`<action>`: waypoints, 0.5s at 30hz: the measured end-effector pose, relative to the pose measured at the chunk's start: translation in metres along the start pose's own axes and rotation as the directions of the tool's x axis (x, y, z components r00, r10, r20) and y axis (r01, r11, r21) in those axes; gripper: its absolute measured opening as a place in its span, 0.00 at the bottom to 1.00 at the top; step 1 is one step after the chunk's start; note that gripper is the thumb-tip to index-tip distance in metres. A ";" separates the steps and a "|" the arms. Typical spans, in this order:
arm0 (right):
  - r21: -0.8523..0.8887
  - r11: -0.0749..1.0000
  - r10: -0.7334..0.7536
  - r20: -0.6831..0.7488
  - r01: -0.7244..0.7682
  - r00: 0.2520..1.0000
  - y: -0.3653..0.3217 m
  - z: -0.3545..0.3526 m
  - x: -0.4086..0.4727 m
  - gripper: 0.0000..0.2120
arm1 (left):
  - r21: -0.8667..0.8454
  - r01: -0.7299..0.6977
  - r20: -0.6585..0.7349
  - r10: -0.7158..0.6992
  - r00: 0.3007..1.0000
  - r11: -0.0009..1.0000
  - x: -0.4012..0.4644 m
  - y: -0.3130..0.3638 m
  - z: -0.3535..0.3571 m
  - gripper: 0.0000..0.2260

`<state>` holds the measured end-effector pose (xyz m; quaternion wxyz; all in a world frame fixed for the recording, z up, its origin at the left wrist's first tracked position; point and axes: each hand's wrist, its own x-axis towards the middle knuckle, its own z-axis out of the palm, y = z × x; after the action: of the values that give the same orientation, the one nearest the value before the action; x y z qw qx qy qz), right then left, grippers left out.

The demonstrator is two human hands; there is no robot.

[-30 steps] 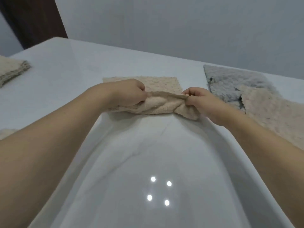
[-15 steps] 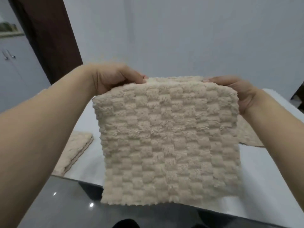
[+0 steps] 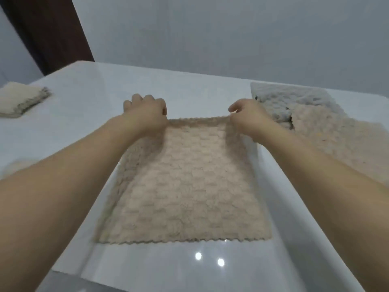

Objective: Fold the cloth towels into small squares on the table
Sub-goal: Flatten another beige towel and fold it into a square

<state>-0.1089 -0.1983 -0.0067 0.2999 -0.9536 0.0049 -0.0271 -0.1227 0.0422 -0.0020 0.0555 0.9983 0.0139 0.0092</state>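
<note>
We see the beige towel [image 3: 185, 186] spread flat on the white bench [image 3: 105, 91], waffle texture up, scalloped near edge just short of the bench's front rim. Left hand [image 3: 147, 114] has fingers curled over the far left corner, gripping it. Right hand [image 3: 248, 116] pinches the far right corner between thumb and fingers. Far edge is pulled taut between both hands; whether it's lifted off the bench we can't tell. On the right, well back, a grey towel [image 3: 290, 100] lies flat with another beige towel [image 3: 336, 140] overlapping its near side, just beside the right hand. Far left, a folded stack [image 3: 19, 100] of beige cloth sits near the bench edge. A blurry pale patch at the left edge behind the left forearm: can't identify it.
</note>
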 end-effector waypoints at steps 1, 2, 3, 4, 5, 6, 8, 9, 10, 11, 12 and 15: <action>-0.076 0.996 -0.053 -0.091 0.046 0.994 -0.006 0.008 0.003 0.17 | 0.004 -0.014 -0.110 0.014 0.994 1.000 0.002 0.003 0.007 0.13; -0.108 0.989 -0.115 -0.149 0.100 0.982 -0.012 0.018 0.003 0.19 | -0.048 -0.041 -0.210 0.030 0.977 0.998 -0.001 0.006 0.013 0.13; -0.114 0.981 -0.175 -0.172 0.157 0.969 -0.017 0.028 0.000 0.20 | -0.128 -0.088 -0.281 0.049 0.958 0.988 -0.005 0.008 0.021 0.12; -0.123 0.971 -0.223 -0.144 0.206 0.964 -0.019 0.041 -0.004 0.20 | -0.203 -0.142 -0.310 0.074 0.948 0.969 -0.012 0.011 0.030 0.12; -0.151 0.957 -0.261 -0.080 0.247 0.962 -0.018 0.055 -0.010 0.20 | -0.263 -0.194 -0.295 0.113 0.949 0.945 -0.016 0.010 0.041 0.12; -0.200 0.943 -0.272 0.008 0.268 0.962 -0.015 0.068 -0.015 0.21 | -0.280 -0.227 -0.241 0.161 0.957 0.933 -0.021 0.009 0.052 0.14; -0.307 0.911 -0.243 0.135 0.274 0.961 -0.004 0.086 -0.022 0.24 | -0.217 -0.233 -0.103 0.216 0.971 0.948 -0.023 0.003 0.071 0.20; -0.332 0.908 -0.215 0.153 0.255 0.965 0.002 0.088 -0.021 0.25 | -0.192 -0.214 -0.052 0.207 0.977 0.958 -0.020 -0.001 0.075 0.21; -0.339 0.911 -0.192 0.156 0.235 0.969 0.006 0.088 -0.019 0.26 | -0.173 -0.188 -0.009 0.189 0.982 0.967 -0.018 -0.003 0.077 0.22; -0.343 0.912 -0.180 0.161 0.226 0.970 0.007 0.086 -0.017 0.26 | -0.157 -0.176 0.011 0.179 0.984 0.972 -0.016 -0.005 0.078 0.23; -0.352 0.909 -0.174 0.169 0.225 0.970 0.008 0.084 -0.015 0.26 | -0.139 -0.172 0.016 0.176 0.984 0.975 -0.016 -0.007 0.077 0.24; -0.367 0.907 -0.142 0.195 0.206 0.971 0.010 0.077 -0.018 0.26 | -0.116 -0.147 0.016 0.150 0.989 0.982 -0.019 -0.018 0.077 0.25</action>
<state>-0.1226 -0.1622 -0.0766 0.1029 -0.9893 -0.0998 0.0262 -0.1409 0.0511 -0.0807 0.1119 0.9918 -0.0618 0.0017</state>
